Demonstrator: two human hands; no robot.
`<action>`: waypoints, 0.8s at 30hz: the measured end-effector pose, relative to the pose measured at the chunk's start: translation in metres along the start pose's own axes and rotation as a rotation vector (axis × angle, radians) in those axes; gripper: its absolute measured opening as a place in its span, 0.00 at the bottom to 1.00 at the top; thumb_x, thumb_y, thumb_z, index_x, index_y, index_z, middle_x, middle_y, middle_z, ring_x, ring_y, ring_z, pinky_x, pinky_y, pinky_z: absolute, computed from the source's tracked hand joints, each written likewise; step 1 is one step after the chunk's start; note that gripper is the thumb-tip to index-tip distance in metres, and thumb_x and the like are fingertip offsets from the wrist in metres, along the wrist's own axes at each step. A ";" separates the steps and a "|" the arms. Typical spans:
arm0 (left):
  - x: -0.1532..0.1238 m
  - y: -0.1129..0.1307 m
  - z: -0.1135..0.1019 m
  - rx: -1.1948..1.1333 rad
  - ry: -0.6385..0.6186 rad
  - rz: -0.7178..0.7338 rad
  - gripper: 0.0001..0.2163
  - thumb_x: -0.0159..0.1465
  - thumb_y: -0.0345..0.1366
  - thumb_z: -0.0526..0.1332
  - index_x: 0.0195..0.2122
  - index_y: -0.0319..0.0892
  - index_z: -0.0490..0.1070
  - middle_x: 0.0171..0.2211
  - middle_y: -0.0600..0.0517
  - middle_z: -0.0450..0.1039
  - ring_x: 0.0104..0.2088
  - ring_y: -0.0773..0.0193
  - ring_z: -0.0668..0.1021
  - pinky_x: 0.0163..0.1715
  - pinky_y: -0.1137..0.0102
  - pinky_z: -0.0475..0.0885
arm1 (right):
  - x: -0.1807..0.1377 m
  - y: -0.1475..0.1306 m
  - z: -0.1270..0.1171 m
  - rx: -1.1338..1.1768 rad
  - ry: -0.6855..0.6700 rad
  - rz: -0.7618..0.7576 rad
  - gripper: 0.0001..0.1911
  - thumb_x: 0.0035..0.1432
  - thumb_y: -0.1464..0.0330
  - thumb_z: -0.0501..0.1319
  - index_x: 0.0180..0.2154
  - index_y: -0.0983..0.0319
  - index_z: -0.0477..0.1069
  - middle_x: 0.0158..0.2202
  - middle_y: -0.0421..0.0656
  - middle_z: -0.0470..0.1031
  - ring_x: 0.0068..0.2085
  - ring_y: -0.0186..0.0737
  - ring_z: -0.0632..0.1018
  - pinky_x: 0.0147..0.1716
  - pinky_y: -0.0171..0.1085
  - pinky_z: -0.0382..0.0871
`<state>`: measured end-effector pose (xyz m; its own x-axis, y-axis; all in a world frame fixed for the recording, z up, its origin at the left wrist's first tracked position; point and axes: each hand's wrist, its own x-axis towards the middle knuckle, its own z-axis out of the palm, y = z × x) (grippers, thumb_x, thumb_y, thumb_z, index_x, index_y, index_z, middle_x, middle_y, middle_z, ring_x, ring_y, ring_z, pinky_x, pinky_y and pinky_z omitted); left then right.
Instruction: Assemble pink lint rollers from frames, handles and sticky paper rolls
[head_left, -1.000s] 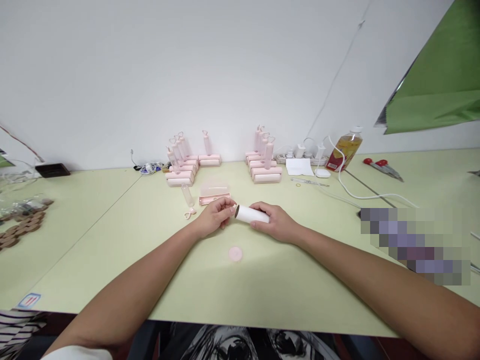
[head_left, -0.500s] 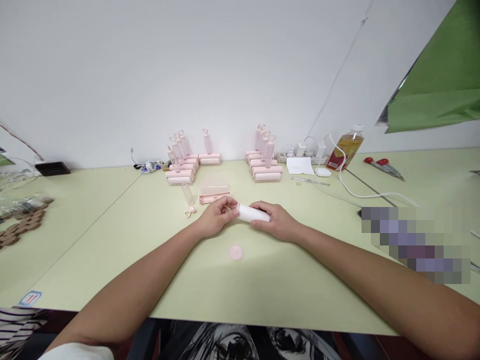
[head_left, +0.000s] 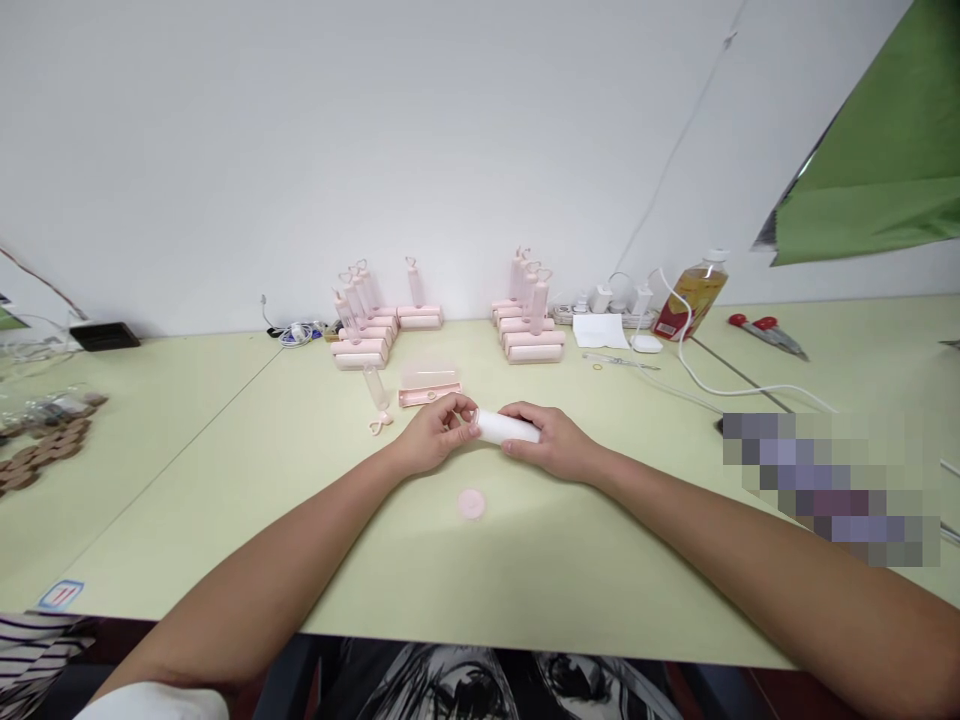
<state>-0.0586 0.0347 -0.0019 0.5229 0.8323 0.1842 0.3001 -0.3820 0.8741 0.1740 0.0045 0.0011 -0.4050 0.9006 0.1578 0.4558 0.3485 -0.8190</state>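
A white paper roll [head_left: 507, 427] lies sideways between my two hands, just above the pale green table [head_left: 315, 540]. My right hand [head_left: 551, 442] is wrapped round its right half. My left hand [head_left: 436, 432] is closed at the roll's left end, fingertips pinched over the opening; what it presses there is hidden. A round pink cap [head_left: 471, 504] lies on the table just in front of the hands. Behind them sit a pink open roller case [head_left: 427, 386] and a clear pink handle [head_left: 375, 392] lying loose.
Two groups of assembled pink lint rollers [head_left: 365, 330] [head_left: 529, 325] stand near the wall. At the back right are a power strip with chargers [head_left: 607, 305], a white cable [head_left: 720, 385], an oil bottle [head_left: 690, 295] and red-handled scissors [head_left: 765, 335]. Brown cardboard cores [head_left: 41, 450] lie at far left.
My left hand has closed over the roll's left end, covering the dark opening that showed a second ago. The right hand and roll have hardly moved.
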 end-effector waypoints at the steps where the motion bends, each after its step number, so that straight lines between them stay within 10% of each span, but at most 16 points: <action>1: 0.000 0.000 0.000 -0.001 0.002 0.018 0.17 0.60 0.48 0.62 0.43 0.42 0.67 0.31 0.55 0.64 0.26 0.70 0.64 0.25 0.74 0.61 | 0.000 0.000 0.000 0.000 0.002 0.001 0.18 0.52 0.64 0.63 0.46 0.59 0.72 0.40 0.42 0.76 0.36 0.41 0.74 0.34 0.37 0.67; 6: -0.002 0.003 0.001 0.023 0.016 0.045 0.24 0.56 0.46 0.66 0.50 0.44 0.62 0.42 0.52 0.63 0.29 0.71 0.66 0.28 0.74 0.64 | 0.000 -0.001 0.000 -0.004 0.030 0.014 0.17 0.53 0.62 0.63 0.46 0.59 0.71 0.39 0.42 0.75 0.36 0.42 0.74 0.35 0.37 0.67; 15: -0.002 0.003 0.003 0.019 0.178 0.107 0.29 0.58 0.44 0.65 0.58 0.45 0.54 0.31 0.58 0.57 0.24 0.72 0.61 0.25 0.75 0.59 | 0.001 0.002 0.000 -0.012 0.114 0.027 0.19 0.53 0.60 0.63 0.47 0.59 0.70 0.43 0.43 0.76 0.40 0.44 0.75 0.39 0.39 0.68; 24: -0.011 0.030 -0.008 0.247 -0.119 -0.007 0.19 0.62 0.49 0.58 0.49 0.43 0.66 0.24 0.58 0.58 0.25 0.68 0.64 0.26 0.73 0.59 | 0.001 0.002 0.002 0.007 0.226 -0.001 0.21 0.55 0.61 0.61 0.50 0.60 0.67 0.39 0.43 0.72 0.38 0.42 0.73 0.37 0.39 0.66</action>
<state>-0.0620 0.0171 0.0258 0.6060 0.7876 0.1113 0.4822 -0.4751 0.7360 0.1729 0.0058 -0.0017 -0.2175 0.9358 0.2774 0.4495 0.3483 -0.8226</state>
